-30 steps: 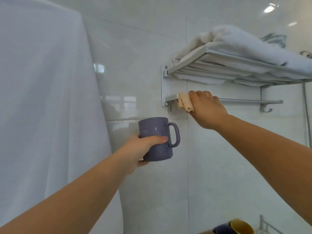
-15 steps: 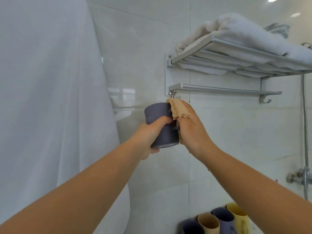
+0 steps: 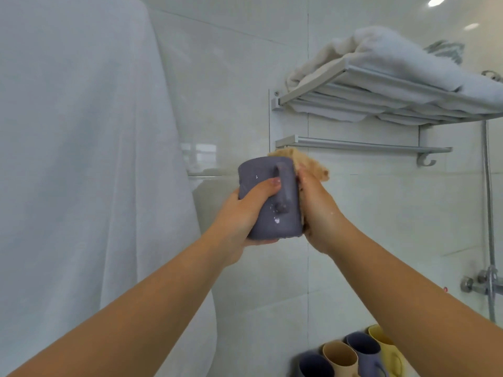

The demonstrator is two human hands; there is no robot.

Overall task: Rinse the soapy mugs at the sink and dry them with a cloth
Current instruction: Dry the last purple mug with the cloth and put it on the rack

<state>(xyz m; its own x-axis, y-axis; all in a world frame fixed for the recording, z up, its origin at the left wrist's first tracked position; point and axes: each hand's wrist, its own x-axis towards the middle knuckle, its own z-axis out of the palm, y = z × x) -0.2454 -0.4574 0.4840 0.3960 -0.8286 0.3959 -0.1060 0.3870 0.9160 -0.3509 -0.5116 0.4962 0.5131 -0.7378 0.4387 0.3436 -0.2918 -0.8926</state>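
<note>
A purple mug (image 3: 269, 213) with water drops on it is held up in front of the tiled wall, its handle turned toward me. My left hand (image 3: 245, 213) grips its body from the left, thumb across the front. My right hand (image 3: 317, 208) holds a tan cloth (image 3: 307, 161) and presses it against the mug's right side. Most of the cloth is hidden behind the mug and my palm. Several more mugs (image 3: 351, 355), purple, tan and yellow, stand at the bottom right.
A metal towel rack (image 3: 381, 102) with folded white towels (image 3: 394, 53) is fixed to the wall above, with a rail (image 3: 362, 145) and hook under it. A white curtain (image 3: 81, 172) hangs at left. A shower pipe and valve (image 3: 487, 281) stand at right.
My right hand took the cloth down from the rail and brought it against the mug. The mug has turned in my left hand, so its handle now faces me.
</note>
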